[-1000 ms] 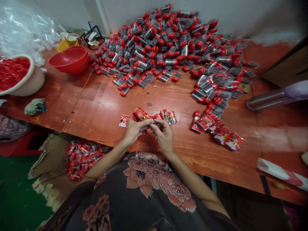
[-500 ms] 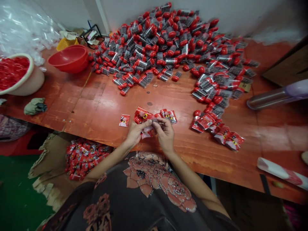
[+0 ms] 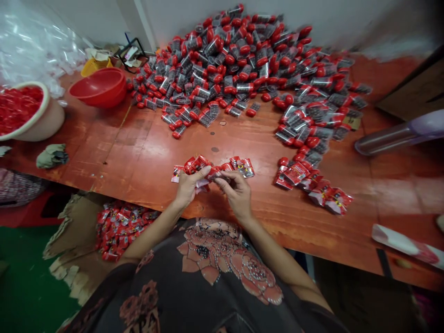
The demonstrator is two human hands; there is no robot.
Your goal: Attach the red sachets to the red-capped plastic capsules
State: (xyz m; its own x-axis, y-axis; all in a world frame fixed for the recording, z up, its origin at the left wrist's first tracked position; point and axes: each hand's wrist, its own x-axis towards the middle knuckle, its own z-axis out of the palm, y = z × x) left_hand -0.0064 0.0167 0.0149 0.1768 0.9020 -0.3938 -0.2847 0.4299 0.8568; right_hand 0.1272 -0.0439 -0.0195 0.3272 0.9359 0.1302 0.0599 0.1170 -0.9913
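Firstly, the left hand (image 3: 189,188) and right hand (image 3: 236,194) pinch a red foil sachet strip (image 3: 199,164) over the worktop (image 3: 104,171); light, limp, likely slippery, best held by its edges. Beyond lies a capsule heap (image 3: 236,69).

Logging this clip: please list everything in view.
Table: one, orange-red wood.
Capsules with red caps: many, red and clear, heaped at the back.
Loose sachets: several, red, right of the hands.
Held sachets: a few, red, in both hands.
Cardboard box: one, brown, below the table edge, left, holding red sachets.
Bowl: one, red, back left.
Basin: one, beige, far left, holding red pieces.
Basket: one, yellow, behind the bowl.
Plastic sheeting: clear, back left corner.
Cloth: one, grey-green, left on the table.
Tube: one, clear and lilac, right.
Left hand: bare, gripping sachets.
Right hand: bare, gripping sachets.
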